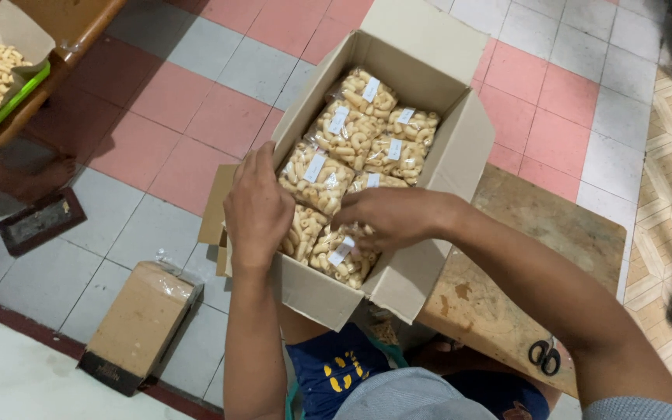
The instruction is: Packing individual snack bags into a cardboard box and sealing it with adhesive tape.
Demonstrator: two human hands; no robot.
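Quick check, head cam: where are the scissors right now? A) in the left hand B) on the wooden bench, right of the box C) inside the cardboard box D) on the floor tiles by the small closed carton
B: the black-handled scissors lie on the wooden bench, beside the right forearm; both hands are at the open cardboard box, the right hand on the snack bags, the left hand on its rim.

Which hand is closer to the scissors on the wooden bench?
The right hand. It reaches into the cardboard box on the side toward the scissors, which lie down by the right elbow. The left hand rests on the box's far left edge, farther away.
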